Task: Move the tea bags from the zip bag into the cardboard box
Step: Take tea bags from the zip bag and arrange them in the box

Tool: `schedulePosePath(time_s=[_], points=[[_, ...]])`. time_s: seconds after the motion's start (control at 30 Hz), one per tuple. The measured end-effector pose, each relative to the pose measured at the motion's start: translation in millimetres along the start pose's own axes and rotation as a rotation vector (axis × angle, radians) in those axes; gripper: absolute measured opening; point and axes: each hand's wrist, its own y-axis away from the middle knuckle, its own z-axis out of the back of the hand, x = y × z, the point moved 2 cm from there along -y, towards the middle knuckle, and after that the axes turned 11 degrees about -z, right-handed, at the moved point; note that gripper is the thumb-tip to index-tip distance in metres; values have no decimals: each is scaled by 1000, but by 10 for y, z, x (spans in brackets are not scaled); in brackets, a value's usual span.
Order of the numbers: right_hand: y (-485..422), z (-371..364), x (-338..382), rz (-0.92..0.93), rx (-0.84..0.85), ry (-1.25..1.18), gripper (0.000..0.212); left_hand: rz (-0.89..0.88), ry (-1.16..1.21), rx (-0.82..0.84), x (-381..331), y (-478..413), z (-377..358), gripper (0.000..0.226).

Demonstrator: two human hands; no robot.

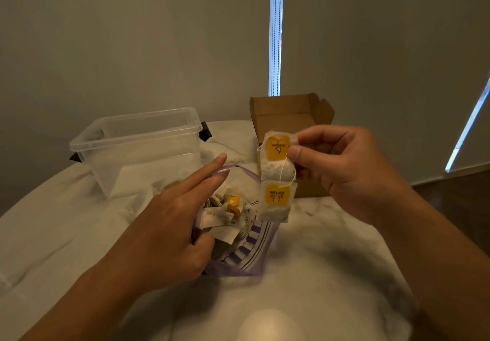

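Observation:
A purple-printed zip bag (pixel 249 250) stands open on the white table, with several tea bags (pixel 225 216) inside. My left hand (pixel 172 224) holds the bag's near rim between thumb and fingers, its index and middle fingers stretched over the opening. My right hand (pixel 342 171) pinches a tea bag with a yellow tag (pixel 277 152) at its top edge; a second tea bag (pixel 275 200) hangs below it by a string. Both hang above the zip bag, in front of the open brown cardboard box (pixel 286 118).
A clear plastic tub (pixel 143 144) with black latches stands at the back left of the round white table (pixel 331 274). Window blinds fill the background, and a dark floor shows at the right.

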Motion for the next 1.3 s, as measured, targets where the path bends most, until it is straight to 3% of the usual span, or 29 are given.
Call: schedulePosePath(time_s=[0.17,0.33,0.7,0.87,1.07,1.3], points=[[-310,308,210,28,-106,-97,9,4,44,41,-31,-9,15,85],[-682,650,267,24,-233,17,7,9,35,46,-7,-1,-4,86],[-1074,748,-318,-251,-234,202,13,26,75,101,-25,-14,-7,88],[-1220,738,-537,-321,-244,439,14,23,51,100,-4,-6,-13,88],[-1417,771,-590,-191,-331,945,10,8,-8,39,26,-3,-14,86],[-1471,826,-575,-164,-363,1088,15,-20,-39,19,42,-5,-7,86]])
